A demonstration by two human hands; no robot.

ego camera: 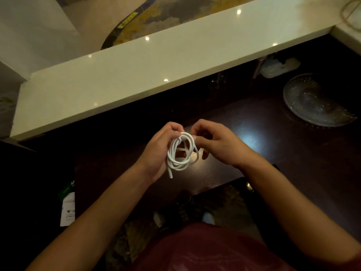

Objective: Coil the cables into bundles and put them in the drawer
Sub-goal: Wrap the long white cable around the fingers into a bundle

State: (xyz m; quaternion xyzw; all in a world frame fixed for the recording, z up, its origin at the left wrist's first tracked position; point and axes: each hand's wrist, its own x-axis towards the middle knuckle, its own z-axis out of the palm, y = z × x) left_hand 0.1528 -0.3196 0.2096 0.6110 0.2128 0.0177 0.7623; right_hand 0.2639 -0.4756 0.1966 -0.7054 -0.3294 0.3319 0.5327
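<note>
A white cable [180, 153] is wound into a small coil of several loops, held in the air over a dark wooden desk [293, 149]. My left hand [158, 151] grips the coil at its top left side, and a short free end hangs down below the palm. My right hand [216, 145] pinches the coil's top right with fingertips. No drawer is visible.
A pale stone counter ledge [136, 71] runs across behind the desk. A clear glass plate [316, 100] lies on the desk at the right, with a white object [279, 67] behind it. A white and green paper packet [67, 206] lies low at the left.
</note>
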